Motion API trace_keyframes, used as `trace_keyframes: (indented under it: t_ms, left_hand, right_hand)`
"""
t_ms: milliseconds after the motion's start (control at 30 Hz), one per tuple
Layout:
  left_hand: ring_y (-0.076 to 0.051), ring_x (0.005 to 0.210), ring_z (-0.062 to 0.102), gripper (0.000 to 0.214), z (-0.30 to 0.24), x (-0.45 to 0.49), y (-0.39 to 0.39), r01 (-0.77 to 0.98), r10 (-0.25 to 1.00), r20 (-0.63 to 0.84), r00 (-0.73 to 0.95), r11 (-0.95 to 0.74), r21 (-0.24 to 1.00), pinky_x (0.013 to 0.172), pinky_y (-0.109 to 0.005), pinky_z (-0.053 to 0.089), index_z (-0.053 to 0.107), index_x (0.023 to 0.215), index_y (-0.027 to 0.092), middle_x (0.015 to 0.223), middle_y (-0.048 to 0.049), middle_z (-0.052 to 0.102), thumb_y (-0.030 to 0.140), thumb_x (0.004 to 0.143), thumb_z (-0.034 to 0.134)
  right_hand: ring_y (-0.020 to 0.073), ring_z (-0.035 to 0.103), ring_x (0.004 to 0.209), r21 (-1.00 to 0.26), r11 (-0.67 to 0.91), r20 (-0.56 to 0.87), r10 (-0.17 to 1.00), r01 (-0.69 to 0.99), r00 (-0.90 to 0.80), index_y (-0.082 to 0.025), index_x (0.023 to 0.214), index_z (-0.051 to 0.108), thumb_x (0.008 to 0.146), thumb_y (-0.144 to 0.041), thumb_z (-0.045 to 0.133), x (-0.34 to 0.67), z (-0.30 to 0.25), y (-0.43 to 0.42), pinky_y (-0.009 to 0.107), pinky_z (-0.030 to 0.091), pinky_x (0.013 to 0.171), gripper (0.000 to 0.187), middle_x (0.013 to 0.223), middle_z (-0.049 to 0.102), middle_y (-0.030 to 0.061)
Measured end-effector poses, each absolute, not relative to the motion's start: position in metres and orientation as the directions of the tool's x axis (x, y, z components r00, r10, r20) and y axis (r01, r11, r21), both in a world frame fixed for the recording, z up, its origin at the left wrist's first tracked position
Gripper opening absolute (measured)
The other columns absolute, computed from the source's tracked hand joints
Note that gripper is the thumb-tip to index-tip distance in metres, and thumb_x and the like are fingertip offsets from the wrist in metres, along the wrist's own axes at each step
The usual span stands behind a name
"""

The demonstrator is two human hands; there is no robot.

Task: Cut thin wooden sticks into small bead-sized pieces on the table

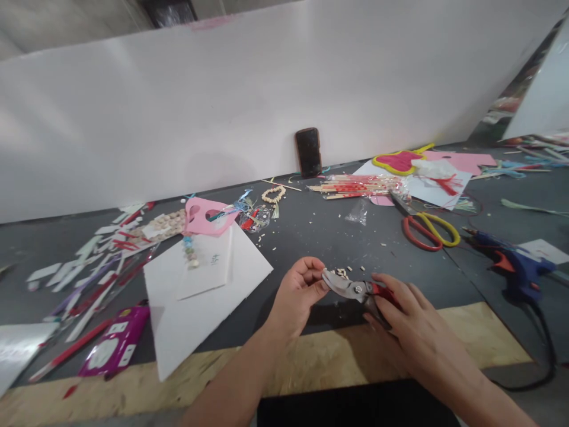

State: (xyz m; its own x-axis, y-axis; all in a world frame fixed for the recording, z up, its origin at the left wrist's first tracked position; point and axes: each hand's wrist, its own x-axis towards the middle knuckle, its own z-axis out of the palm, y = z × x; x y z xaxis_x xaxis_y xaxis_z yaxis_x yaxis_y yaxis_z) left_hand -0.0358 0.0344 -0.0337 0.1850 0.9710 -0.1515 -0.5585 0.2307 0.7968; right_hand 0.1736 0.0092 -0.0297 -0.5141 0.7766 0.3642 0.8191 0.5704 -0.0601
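My right hand (402, 311) is wrapped round the red handles of a pair of pruning shears (351, 287), whose metal blades point left. The tips of the blades meet the fingertips of my left hand (299, 290). Thumb and fingers of that hand are pinched together; whatever they hold is too small and too covered to make out. Just behind the blades lies a small heap of short pale cut pieces (342, 273) on the dark tabletop. More such bits are scattered further back.
Red-and-yellow scissors (429, 231) and a blue glue gun (511, 261) with its cord lie at right. Bundled sticks (355, 186) and a phone (308, 152) stand further back. White board (178, 332), pink cut-out (207, 216) and a purple packet (118, 344) occupy the left.
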Motion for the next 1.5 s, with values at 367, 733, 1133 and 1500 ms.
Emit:
trace_keyframes:
  t_ms: [367, 733, 1133, 1500]
  left_hand:
    - [-0.006, 0.063, 0.054, 0.028, -0.033, -0.037, 0.036, -0.543, 0.969, -0.143, 0.202, 0.233, 0.807, 0.061, -0.018, 0.037, 0.057, 0.089, 0.017, 0.072, 0.0026, 0.063, 0.021, 0.071, 0.078]
    - [-0.007, 0.064, 0.057, 0.026, -0.039, -0.038, 0.035, -0.504, 0.970, -0.126, 0.210, 0.218, 0.836, 0.063, -0.018, 0.038, 0.053, 0.088, 0.018, 0.069, 0.0039, 0.062, 0.017, 0.073, 0.074]
    - [-0.022, 0.082, 0.056, 0.009, -0.046, -0.040, 0.043, 0.677, 0.950, 0.204, 0.235, -0.311, 0.667, 0.076, -0.035, 0.042, 0.065, 0.081, 0.021, 0.082, -0.0025, 0.068, 0.014, 0.082, 0.058]
    - [-0.020, 0.095, 0.060, 0.021, -0.042, -0.038, 0.044, 0.735, 0.942, 0.197, 0.270, -0.334, 0.590, 0.083, -0.033, 0.047, 0.064, 0.102, 0.018, 0.100, -0.0071, 0.063, 0.013, 0.090, 0.047]
  right_hand:
    - [0.0279, 0.054, 0.094, 0.028, 0.543, 0.353, 0.780, 0.839, -0.517, -0.019, 0.093, 0.065, 0.091, -0.028, 0.044, 0.177, -0.029, 0.008, 0.044, 0.049, 0.074, 0.023, 0.123, 0.053, 0.0159]
    - [0.0249, 0.061, 0.089, 0.061, 0.621, 0.346, 0.721, 0.781, -0.600, -0.018, 0.096, 0.063, 0.091, -0.022, 0.040, 0.188, -0.036, 0.010, 0.040, 0.052, 0.072, 0.024, 0.107, 0.064, 0.0123]
    - [0.0271, 0.061, 0.105, -0.539, 0.333, 0.377, 0.917, 0.774, -0.132, -0.022, 0.092, 0.066, 0.085, -0.044, 0.049, 0.213, -0.035, 0.031, 0.037, 0.053, 0.080, 0.028, 0.102, 0.068, 0.0097]
    - [0.0202, 0.062, 0.076, -0.849, 0.016, 0.149, 0.966, 0.528, 0.212, -0.025, 0.100, 0.063, 0.078, -0.052, 0.057, 0.222, -0.046, 0.037, 0.034, 0.049, 0.071, 0.035, 0.089, 0.066, 0.0036]
